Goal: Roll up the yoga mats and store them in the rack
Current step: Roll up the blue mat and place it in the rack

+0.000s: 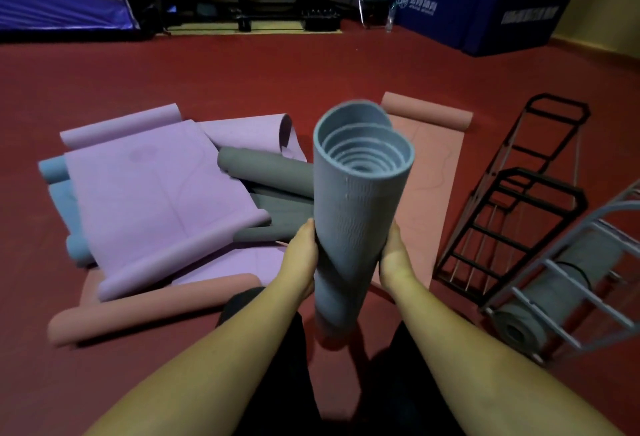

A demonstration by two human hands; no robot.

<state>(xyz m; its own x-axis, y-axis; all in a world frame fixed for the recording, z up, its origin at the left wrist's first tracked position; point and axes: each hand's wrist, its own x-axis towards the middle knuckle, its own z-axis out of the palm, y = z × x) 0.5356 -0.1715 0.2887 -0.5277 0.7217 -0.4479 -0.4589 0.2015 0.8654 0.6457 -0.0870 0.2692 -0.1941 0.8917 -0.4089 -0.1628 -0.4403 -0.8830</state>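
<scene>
- We hold the rolled blue mat [356, 221] upright between our knees, long axis near vertical, its spiral end pointing up at us.
- Our left hand [300, 255] and right hand [394, 255] press its two sides; we cannot tell how the fingers curl behind.
- To the right lie a black rack [512, 207] and a grey rack [575, 283] holding a grey roll [554, 293].

Red floor [242, 82] carries unrolled mats [156, 186] and two racks [512, 200].

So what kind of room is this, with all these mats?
Probably a gym or exercise studio: soft yoga mats like the purple one spread over a dark red sports floor, black metal mat racks, and big blue padded crash blocks behind.
</scene>
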